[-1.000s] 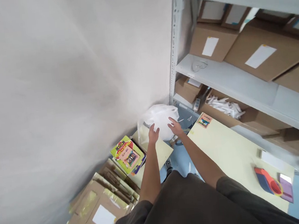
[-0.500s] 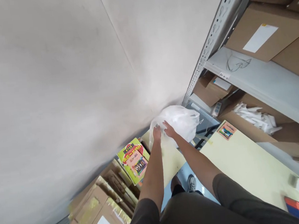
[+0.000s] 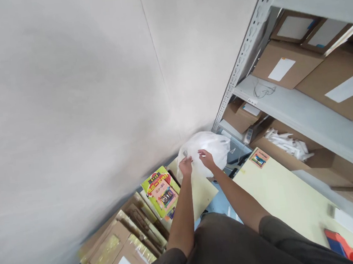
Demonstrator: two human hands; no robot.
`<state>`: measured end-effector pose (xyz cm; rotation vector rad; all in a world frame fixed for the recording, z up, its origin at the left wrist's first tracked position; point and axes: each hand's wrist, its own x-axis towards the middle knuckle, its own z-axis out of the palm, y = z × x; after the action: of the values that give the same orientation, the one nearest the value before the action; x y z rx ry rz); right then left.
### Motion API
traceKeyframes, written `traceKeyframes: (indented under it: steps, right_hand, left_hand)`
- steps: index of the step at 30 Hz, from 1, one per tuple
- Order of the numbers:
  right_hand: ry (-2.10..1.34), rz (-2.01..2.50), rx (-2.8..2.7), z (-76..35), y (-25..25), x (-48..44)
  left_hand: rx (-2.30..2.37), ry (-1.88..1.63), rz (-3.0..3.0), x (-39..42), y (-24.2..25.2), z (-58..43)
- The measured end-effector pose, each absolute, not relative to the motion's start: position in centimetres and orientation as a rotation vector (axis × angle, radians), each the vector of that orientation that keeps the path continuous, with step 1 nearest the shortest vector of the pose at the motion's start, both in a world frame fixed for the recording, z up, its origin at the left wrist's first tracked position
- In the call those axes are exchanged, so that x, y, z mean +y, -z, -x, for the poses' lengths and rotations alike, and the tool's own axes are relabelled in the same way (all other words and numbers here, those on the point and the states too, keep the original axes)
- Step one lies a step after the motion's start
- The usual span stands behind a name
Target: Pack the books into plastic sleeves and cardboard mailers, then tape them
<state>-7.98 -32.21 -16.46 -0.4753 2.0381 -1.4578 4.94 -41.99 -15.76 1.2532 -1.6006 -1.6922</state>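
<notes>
A white plastic bag [image 3: 217,144], puffed out and thin-walled, sits at the far end of the pale tabletop, close to the wall. My left hand [image 3: 186,166] is at its near left side, fingers closed on the thin plastic. At the front of the bag is my right hand [image 3: 206,158], its fingers stretched towards the left hand and a gap showing between thumb and forefinger. Left of my left forearm lies a yellow-green picture book [image 3: 157,188] with a smaller pink booklet [image 3: 164,194] on top.
Flattened cardboard boxes [image 3: 122,247] stand at the lower left. On the right, a second pale table [image 3: 273,189] bears a small picture card [image 3: 259,158] and a red-and-blue object [image 3: 338,243]. Metal shelving [image 3: 273,96] with cardboard boxes [image 3: 287,63] rises beyond it.
My view has shifted, and my feet are now hidden by my body. Both hands appear a little nearer to me, and my right hand's fingers are less spread over the bag.
</notes>
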Motion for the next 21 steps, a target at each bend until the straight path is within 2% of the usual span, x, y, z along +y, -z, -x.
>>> traceKeyframes:
  steps: [3,6,10,14,21]
  right_hand:
    - [1.532,0.116,1.895,7.1,14.2,-30.3]
    - [1.557,-0.076,1.569,5.5,12.2,-29.5]
    - [1.761,-0.074,1.406,4.2,9.5,-29.5]
    - [1.991,-0.034,1.306,5.0,6.7,-28.3]
    - [2.112,-0.078,1.432,8.8,3.3,-20.8]
  left_hand:
    - [-1.753,1.59,-1.196,-39.4,13.0,-8.1]
    - [-1.816,1.803,-1.031,-37.6,10.3,-11.1]
    - [-1.89,1.999,-0.905,-37.7,7.5,-14.5]
    - [-1.866,1.997,-0.945,-39.6,6.1,-16.4]
    - [-1.62,1.932,-0.913,-41.5,5.2,-14.3]
